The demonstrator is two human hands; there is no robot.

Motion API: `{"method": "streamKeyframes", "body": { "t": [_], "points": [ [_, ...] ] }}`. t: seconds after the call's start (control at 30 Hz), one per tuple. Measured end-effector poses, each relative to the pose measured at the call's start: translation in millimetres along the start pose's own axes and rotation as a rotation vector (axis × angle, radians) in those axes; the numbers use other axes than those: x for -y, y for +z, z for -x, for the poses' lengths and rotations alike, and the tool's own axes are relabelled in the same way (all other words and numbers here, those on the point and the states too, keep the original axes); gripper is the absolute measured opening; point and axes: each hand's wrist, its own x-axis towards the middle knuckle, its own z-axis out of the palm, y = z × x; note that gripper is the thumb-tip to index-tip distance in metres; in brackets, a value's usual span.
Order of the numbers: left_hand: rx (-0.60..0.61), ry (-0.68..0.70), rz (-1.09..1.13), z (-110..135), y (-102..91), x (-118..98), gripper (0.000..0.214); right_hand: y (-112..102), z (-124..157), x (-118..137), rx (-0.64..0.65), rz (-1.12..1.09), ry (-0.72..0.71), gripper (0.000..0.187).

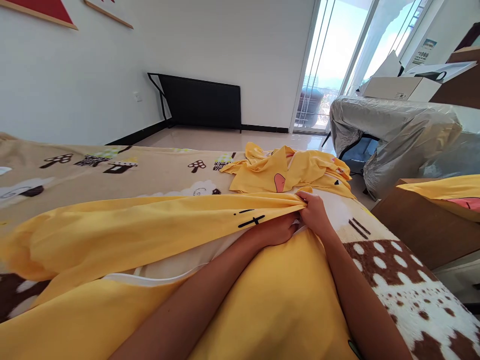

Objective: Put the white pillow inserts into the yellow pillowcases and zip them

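Note:
A large yellow fabric cover [150,225] with small black printed marks stretches across the bed in front of me. A white zipper [150,281] runs along its opening, and beige fabric shows through the gap. My right hand [314,210] pinches the gathered edge at the right end of the opening. My left hand [281,229] is closed around the edge just beside it, near the zipper's end. Its fingertips are partly hidden by the cloth. The near part of the cover bulges toward me.
Another crumpled yellow cloth [288,170] lies at the bed's far edge. A patterned plush blanket [408,290] covers the bed. To the right are a brown box [416,230] with yellow fabric on it and plastic-wrapped furniture [393,125]. A black folded frame [202,102] leans against the wall.

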Motion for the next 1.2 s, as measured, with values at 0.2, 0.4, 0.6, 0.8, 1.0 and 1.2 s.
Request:
{"method": "streamKeyframes", "body": {
  "t": [0.2,0.4,0.6,0.8,1.0,1.2],
  "points": [
    [-0.058,-0.133,0.017,-0.1,4.8,2.8,0.041,-0.3,-0.2,-1.8,0.104,-0.192,0.041,0.023],
    [-0.042,-0.175,0.037,-1.9,6.1,6.7,0.046,-0.2,0.5,-2.1,0.006,-0.075,0.032,0.034],
    [-0.07,-0.134,0.014,-2.5,8.9,10.6,0.046,5.8,2.4,-1.7,-0.132,0.184,-0.038,0.035],
    [-0.08,-0.13,-0.011,-2.2,13.8,16.1,0.048,8.7,1.7,-1.0,-0.124,0.046,-0.01,0.034],
    [-0.128,-0.082,-0.025,-3.5,13.6,15.5,0.043,10.4,1.3,-1.3,-0.193,-0.004,0.007,0.032],
    [-0.115,-0.104,-0.041,-1.5,16.4,17.3,0.04,5.7,1.6,-1.5,-0.068,0.216,-0.074,0.035]
  ]
}}
